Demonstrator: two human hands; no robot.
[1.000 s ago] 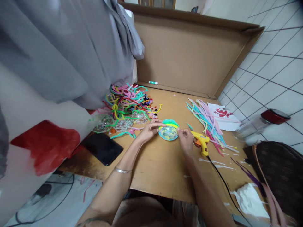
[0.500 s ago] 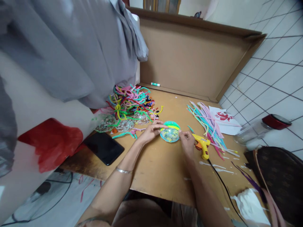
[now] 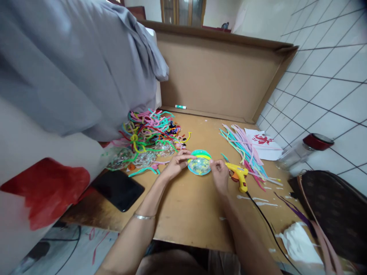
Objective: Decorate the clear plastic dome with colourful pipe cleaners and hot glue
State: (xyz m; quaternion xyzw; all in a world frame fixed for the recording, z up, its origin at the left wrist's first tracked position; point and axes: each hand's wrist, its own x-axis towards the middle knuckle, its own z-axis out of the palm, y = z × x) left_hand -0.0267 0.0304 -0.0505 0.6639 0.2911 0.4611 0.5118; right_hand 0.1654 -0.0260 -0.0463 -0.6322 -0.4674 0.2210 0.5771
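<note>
A small clear round dome [image 3: 200, 164], ringed with teal, yellow and green pipe cleaner, sits on the cardboard-covered table [image 3: 195, 206]. My left hand [image 3: 175, 165] holds its left rim, fingers laid over the top edge. My right hand [image 3: 219, 172] pinches the right rim. A yellow hot glue gun [image 3: 238, 173] lies just right of my right hand, its black cord trailing toward the table's near edge.
A tangle of coloured pipe cleaners [image 3: 149, 130] with clear domes lies at the left. Straight pipe cleaners [image 3: 246, 151] and a printed paper [image 3: 262, 142] lie at the right. A black phone [image 3: 118, 189], red-lidded jar [image 3: 304, 151], brown bag [image 3: 335, 214], tissue [image 3: 299, 238] and grey cloth [image 3: 80, 68] surround the table.
The view has shifted slightly; both hands stay on the dome, fingers adjusting a little along its rim.
</note>
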